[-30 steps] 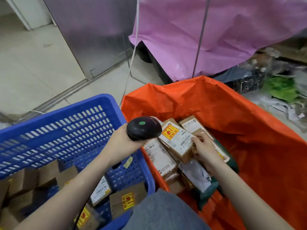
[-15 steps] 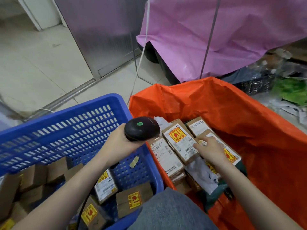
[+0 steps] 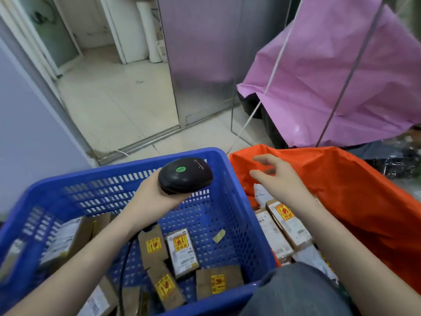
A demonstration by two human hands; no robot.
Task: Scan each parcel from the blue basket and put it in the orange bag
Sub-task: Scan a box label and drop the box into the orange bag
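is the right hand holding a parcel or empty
Empty: the right hand hovers open above the orange bag, fingers spread, gripping nothing.

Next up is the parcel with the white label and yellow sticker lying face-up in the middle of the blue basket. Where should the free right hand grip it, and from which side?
Probably from above, right hand pinching the two long edges of the label-up cardboard parcel. It lies nearly flat in the blue plastic basket; its right edge faces bare floor, while brown parcels crowd its left edge and near end.

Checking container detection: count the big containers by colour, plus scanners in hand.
Blue basket: 1
Orange bag: 1
Black scanner, gripped by the left hand: 1
Total: 3
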